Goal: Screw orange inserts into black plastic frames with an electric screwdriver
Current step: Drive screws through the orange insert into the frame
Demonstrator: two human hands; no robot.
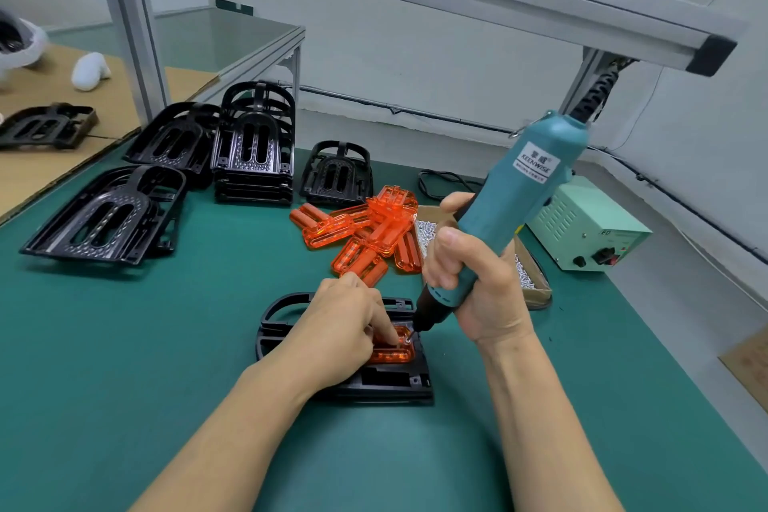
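Observation:
A black plastic frame (376, 385) lies on the green mat in front of me with an orange insert (392, 353) seated in it. My left hand (338, 330) rests on the frame, its fingertips pinching a small screw at the insert's far right corner. My right hand (469, 274) grips the teal electric screwdriver (528, 195), held tilted, with its bit tip down on that same screw. My left hand hides most of the insert.
A pile of loose orange inserts (365, 233) lies behind the frame. Several black frames (253, 150) are stacked at the back left. An open box of screws (530, 283) sits behind my right hand, with a pale green power supply (582, 229) to the right. Cardboard covers the bench at far left.

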